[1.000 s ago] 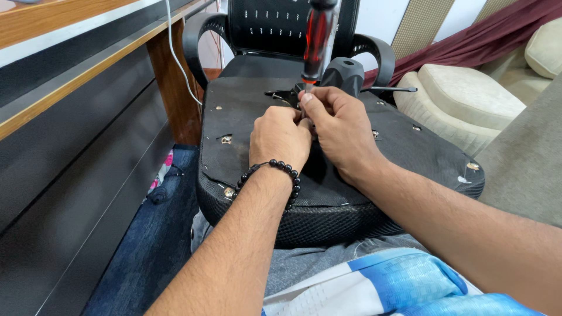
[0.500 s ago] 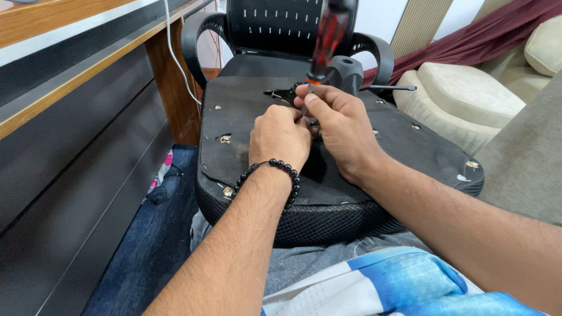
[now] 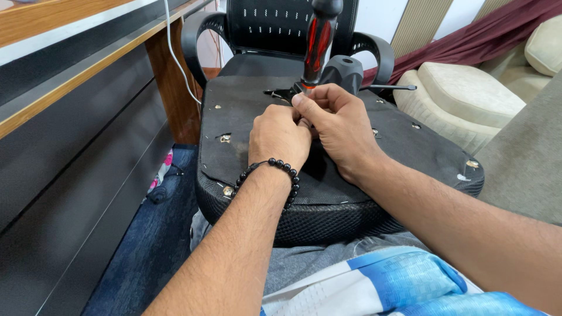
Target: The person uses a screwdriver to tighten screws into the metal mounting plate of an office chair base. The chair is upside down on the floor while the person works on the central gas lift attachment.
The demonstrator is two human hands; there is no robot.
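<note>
An upturned black chair seat (image 3: 234,146) rests on my lap, its fabric underside facing up with several metal screws. A red-and-black screwdriver (image 3: 317,41) stands upright on the seat's middle. My right hand (image 3: 336,126) pinches its shaft low down, next to the black mechanism (image 3: 345,69). My left hand (image 3: 280,136), with a black bead bracelet at the wrist, presses against the right hand at the screwdriver's tip. The tip itself is hidden by my fingers.
A second black office chair (image 3: 275,29) stands behind the seat. A wooden desk (image 3: 76,70) with dark panels runs along the left, a white cable (image 3: 178,64) hanging from it. A beige sofa (image 3: 468,88) is at the right. Blue carpet (image 3: 152,234) lies below.
The screwdriver handle has tilted slightly and shifted. Both hands stay clustered at its tip with small finger movements.
</note>
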